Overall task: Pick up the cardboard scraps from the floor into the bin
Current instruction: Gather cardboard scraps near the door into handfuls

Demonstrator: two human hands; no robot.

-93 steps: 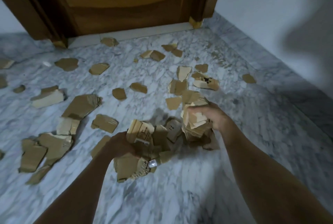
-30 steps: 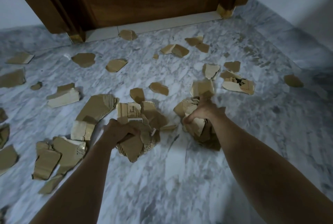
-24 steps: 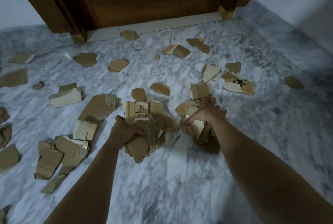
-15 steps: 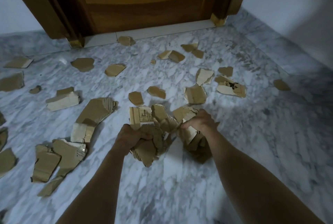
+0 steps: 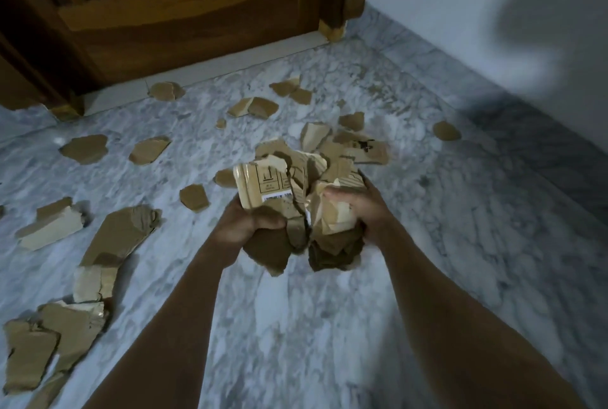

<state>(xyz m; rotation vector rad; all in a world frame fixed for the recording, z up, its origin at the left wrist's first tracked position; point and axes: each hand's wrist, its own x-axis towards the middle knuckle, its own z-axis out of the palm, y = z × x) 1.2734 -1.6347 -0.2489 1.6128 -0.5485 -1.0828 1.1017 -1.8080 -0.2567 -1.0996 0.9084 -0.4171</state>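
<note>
A bundle of torn brown cardboard scraps (image 5: 296, 198) is lifted off the marble floor (image 5: 329, 326), pressed together between both hands. My left hand (image 5: 245, 227) grips its left side, under a piece with printed symbols and a white label. My right hand (image 5: 360, 208) grips the right side, fingers curled over pale crumpled pieces. Several loose scraps lie on the floor: a large one (image 5: 121, 234) at left, a pile (image 5: 49, 343) at lower left, small ones (image 5: 253, 107) near the door. No bin is in view.
A brown wooden door (image 5: 171, 10) with its frame closes the far side. A pale wall (image 5: 477, 7) with a marble skirting runs along the right. A printed scrap (image 5: 365, 150) lies just beyond the bundle.
Both hands have come together and risen, merging their two handfuls into one bundle held off the floor. The camera has tilted and moved closer.
</note>
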